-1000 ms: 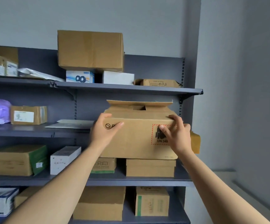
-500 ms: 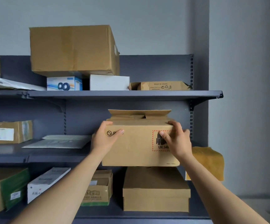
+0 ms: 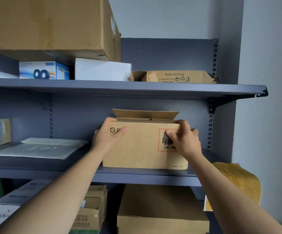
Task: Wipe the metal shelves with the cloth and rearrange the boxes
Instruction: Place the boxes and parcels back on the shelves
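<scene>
On the middle shelf of a grey metal rack, a cardboard box stands upright with its bottom edge just behind the shelf's front lip; whether its full weight is down cannot be told. The left hand grips the box's upper left corner, thumb lying across the front face and fingers wrapped round the side. The right hand clamps the upper right corner, thumb pressed on the red-hatched label (the print reads "UN 348", the rest covered). The box's back flap stands up, with clear air between its edge and the underside of the upper shelf.

To the box's left, a strip of bare shelf separates it from two flat padded envelopes, stacked and lying near the front edge. To its right, bare shelf runs to the slotted upright.

A yellow cloth hangs past the rack's right end, below the middle shelf's level; what carries it is hidden behind the right forearm.

On the upper shelf a large carton rests on a blue-and-white box and a white box, with a crushed flat carton beside them, near the right end. Below the middle shelf sit a shallow brown box and a small open carton, apart.
</scene>
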The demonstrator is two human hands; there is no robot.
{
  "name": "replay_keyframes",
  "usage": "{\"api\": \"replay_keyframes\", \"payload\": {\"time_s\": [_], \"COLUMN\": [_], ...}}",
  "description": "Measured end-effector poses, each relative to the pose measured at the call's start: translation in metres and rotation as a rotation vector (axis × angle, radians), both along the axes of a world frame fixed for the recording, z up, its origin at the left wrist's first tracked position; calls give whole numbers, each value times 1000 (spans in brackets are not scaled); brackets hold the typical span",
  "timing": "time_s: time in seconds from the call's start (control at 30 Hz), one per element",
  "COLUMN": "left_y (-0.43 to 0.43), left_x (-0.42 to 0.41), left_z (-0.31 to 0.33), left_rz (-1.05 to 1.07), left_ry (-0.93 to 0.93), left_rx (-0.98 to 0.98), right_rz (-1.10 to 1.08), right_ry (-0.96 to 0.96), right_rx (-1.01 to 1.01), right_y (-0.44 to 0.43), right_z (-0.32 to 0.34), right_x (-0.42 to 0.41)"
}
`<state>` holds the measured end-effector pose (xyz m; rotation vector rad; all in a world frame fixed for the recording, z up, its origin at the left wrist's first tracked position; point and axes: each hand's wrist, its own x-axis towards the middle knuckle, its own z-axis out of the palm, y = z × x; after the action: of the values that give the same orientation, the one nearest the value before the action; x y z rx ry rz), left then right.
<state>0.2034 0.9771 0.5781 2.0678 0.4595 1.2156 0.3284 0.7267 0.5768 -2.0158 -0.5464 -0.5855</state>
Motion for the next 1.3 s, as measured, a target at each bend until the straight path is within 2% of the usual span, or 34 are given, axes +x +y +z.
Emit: {"api": "replay_keyframes", "payload": {"time_s": [0.33, 0.63, 0.9, 1.03, 1.3], "left_y": [8, -2, -12, -17, -15], "left_x": [21, -9, -40, -58, -129], "left_z": [-2, -8, -58, -65, -66], "left_rz": [5, -51, -148, -144, -239], "left_ry": [14, 150, 126, 82, -31], "left_rx": [-8, 20, -85, -73, -127], "right_rz": [-11, 41, 63, 61, 322], "right_ry": [10, 17, 61, 62, -16], "right_rx": [-6, -13, 25, 61, 109], "right_y": [12, 4, 5, 14, 67], "right_z": [-4, -12, -60, -67, -64], "right_x": [23, 1, -38, -62, -166]}}
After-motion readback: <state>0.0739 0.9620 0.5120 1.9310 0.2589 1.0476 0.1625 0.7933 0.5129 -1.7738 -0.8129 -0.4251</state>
